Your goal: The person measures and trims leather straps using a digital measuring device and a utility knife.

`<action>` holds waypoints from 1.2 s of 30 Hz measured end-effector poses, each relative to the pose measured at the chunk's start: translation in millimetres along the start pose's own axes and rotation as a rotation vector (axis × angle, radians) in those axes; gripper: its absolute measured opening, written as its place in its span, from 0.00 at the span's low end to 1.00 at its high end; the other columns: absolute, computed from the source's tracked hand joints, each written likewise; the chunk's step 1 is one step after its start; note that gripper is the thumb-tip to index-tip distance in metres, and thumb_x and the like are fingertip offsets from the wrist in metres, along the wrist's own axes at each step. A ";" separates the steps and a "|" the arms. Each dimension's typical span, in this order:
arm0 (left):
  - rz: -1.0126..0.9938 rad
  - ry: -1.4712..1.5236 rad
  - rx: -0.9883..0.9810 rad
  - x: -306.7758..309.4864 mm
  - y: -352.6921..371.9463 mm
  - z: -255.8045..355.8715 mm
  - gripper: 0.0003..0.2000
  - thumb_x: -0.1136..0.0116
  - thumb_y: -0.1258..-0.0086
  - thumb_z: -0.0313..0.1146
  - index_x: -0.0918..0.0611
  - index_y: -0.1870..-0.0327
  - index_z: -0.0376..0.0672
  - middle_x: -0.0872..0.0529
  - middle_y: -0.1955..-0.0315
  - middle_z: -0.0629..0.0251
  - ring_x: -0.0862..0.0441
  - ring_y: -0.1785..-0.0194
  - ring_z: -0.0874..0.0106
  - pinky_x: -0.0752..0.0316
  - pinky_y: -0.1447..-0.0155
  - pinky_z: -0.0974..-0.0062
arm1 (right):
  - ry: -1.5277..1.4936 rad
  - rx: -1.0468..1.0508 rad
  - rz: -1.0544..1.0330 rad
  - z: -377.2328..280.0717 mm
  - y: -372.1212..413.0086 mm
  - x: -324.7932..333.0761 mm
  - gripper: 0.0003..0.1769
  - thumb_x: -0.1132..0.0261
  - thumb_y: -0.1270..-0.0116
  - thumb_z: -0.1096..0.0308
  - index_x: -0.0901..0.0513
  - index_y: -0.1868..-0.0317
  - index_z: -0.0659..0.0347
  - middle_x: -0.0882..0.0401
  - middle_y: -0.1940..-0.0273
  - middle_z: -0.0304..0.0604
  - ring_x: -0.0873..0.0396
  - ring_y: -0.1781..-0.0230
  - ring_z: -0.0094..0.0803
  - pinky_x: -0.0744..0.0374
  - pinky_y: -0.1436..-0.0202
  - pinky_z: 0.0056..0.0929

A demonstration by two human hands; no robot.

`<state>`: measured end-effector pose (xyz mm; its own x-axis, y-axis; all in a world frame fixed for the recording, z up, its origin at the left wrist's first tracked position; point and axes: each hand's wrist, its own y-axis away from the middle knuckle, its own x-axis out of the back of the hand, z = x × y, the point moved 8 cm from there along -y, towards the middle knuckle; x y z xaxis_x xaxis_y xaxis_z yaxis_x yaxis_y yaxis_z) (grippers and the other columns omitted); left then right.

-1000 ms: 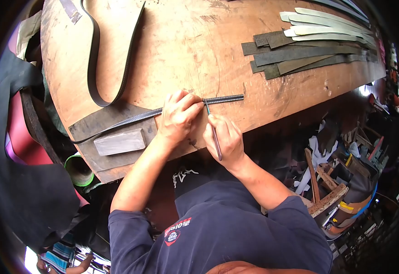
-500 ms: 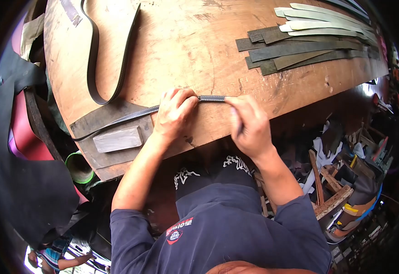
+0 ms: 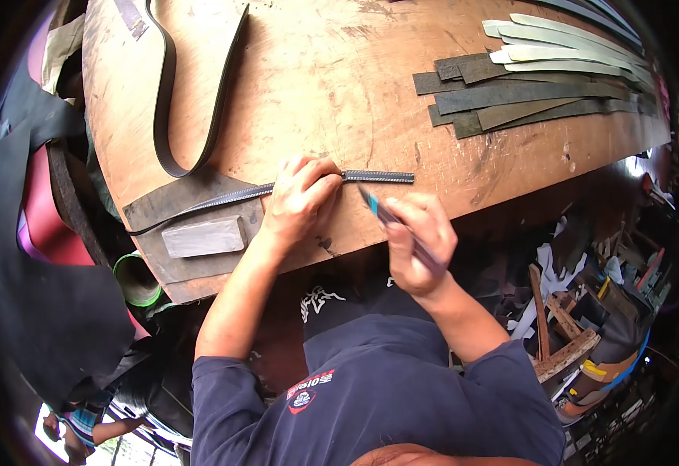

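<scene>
A narrow black leather strap (image 3: 378, 177) with white stitching along its edges lies across the wooden table. My left hand (image 3: 302, 198) presses it down with curled fingers, and its short square end sticks out to the right. In my right hand (image 3: 421, 241) is a slim dark knife (image 3: 373, 203) with a blue band near its pointed tip, closed in the fingers. The tip points up and left, just below the strap and apart from it. To the left, the strap's long part runs over a dark mat (image 3: 192, 193), past a grey whetstone-like block (image 3: 203, 236).
A wider black belt strap (image 3: 161, 101) stands bent on the wooden table (image 3: 316, 85). Dark leather strips (image 3: 526, 99) and pale strips (image 3: 572, 53) are stacked far right. A green-rimmed container (image 3: 139, 281) is below the left edge. Scraps and a wooden frame (image 3: 564, 349) lie lower right; another person (image 3: 87, 423) is lower left.
My right hand has come off the strap's right end, moved down and now shows the knife. My left hand stays on the strap. The view has shifted slightly.
</scene>
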<state>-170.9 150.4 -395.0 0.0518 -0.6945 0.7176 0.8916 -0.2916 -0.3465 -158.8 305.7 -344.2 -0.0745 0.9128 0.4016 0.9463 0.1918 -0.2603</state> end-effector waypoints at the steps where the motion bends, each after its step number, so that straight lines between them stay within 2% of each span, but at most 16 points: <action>1: -0.003 0.001 0.000 -0.3 -0.1 -0.6 0.09 0.36 0.53 0.23 0.20 0.69 0.42 0.20 0.66 0.68 0.23 0.59 0.67 0.30 0.55 0.67 | -0.006 0.002 0.015 1.3 1.2 -7.2 0.11 0.35 0.38 0.75 0.20 0.56 0.70 0.24 0.63 0.52 0.22 0.68 0.42 0.22 0.66 0.32; 3: -0.003 0.011 -0.003 -0.6 0.6 -1.6 0.09 0.35 0.52 0.23 0.20 0.68 0.42 0.20 0.65 0.68 0.22 0.59 0.66 0.30 0.55 0.67 | -0.008 -0.020 0.021 10.1 8.1 -19.5 0.13 0.36 0.40 0.80 0.22 0.54 0.70 0.25 0.58 0.55 0.22 0.62 0.45 0.21 0.59 0.34; 7: 0.012 0.027 -0.009 -2.3 2.4 -2.6 0.09 0.35 0.52 0.23 0.20 0.68 0.41 0.19 0.65 0.67 0.22 0.58 0.65 0.30 0.55 0.67 | -0.020 -0.057 -0.019 14.7 17.6 -34.1 0.14 0.38 0.41 0.81 0.24 0.53 0.71 0.24 0.57 0.56 0.22 0.58 0.49 0.21 0.55 0.36; 24: -0.033 0.056 -0.024 -5.9 8.5 -6.9 0.11 0.39 0.53 0.26 0.20 0.65 0.41 0.20 0.63 0.65 0.23 0.56 0.64 0.30 0.52 0.65 | 0.208 0.065 -0.053 4.3 9.9 -50.2 0.14 0.38 0.42 0.81 0.23 0.53 0.70 0.23 0.59 0.57 0.20 0.62 0.50 0.20 0.60 0.38; 28: -0.024 0.026 -0.050 -4.1 8.1 -4.7 0.12 0.39 0.54 0.25 0.21 0.65 0.40 0.20 0.62 0.64 0.23 0.57 0.63 0.30 0.52 0.65 | 0.204 0.046 -0.042 7.2 15.3 -45.9 0.14 0.38 0.42 0.81 0.23 0.54 0.71 0.23 0.59 0.57 0.20 0.62 0.50 0.20 0.59 0.37; 30: 0.013 0.028 0.019 3.4 4.2 -6.8 0.13 0.39 0.54 0.24 0.22 0.64 0.40 0.21 0.62 0.63 0.24 0.58 0.62 0.31 0.52 0.64 | 0.198 0.051 -0.051 6.5 17.5 -41.9 0.14 0.38 0.42 0.81 0.23 0.54 0.71 0.23 0.59 0.57 0.20 0.61 0.50 0.20 0.58 0.37; 32: 0.027 0.046 0.023 6.0 4.3 -8.0 0.13 0.39 0.54 0.22 0.22 0.65 0.40 0.21 0.63 0.63 0.24 0.59 0.61 0.31 0.52 0.64 | 0.091 0.028 0.005 2.3 14.3 -26.5 0.13 0.38 0.42 0.81 0.23 0.54 0.72 0.22 0.57 0.58 0.20 0.60 0.50 0.20 0.56 0.36; 34: 0.041 0.038 0.011 8.2 6.2 -6.2 0.12 0.39 0.52 0.21 0.22 0.65 0.40 0.21 0.63 0.63 0.24 0.59 0.61 0.31 0.52 0.63 | 0.084 0.149 0.098 -10.4 6.6 0.3 0.11 0.44 0.41 0.82 0.23 0.57 0.72 0.21 0.56 0.58 0.20 0.56 0.50 0.22 0.49 0.40; 35: 0.040 0.041 0.012 9.9 5.9 -3.1 0.11 0.39 0.51 0.19 0.22 0.65 0.40 0.21 0.63 0.63 0.24 0.59 0.62 0.31 0.52 0.64 | 0.162 0.208 0.101 -12.7 0.6 10.9 0.12 0.44 0.43 0.81 0.23 0.57 0.71 0.21 0.57 0.56 0.20 0.58 0.49 0.22 0.51 0.40; 36: 0.038 0.040 0.008 10.7 6.8 -0.1 0.11 0.39 0.51 0.19 0.22 0.65 0.40 0.21 0.63 0.63 0.24 0.59 0.62 0.31 0.52 0.64 | 0.229 0.181 0.068 -9.0 -2.1 15.7 0.14 0.43 0.45 0.81 0.23 0.56 0.70 0.22 0.59 0.54 0.21 0.60 0.49 0.23 0.53 0.39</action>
<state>-164.3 140.9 -389.8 0.0681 -0.7311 0.6789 0.8931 -0.2587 -0.3681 -159.2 316.4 -329.5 0.0794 0.8247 0.5600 0.8735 0.2131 -0.4377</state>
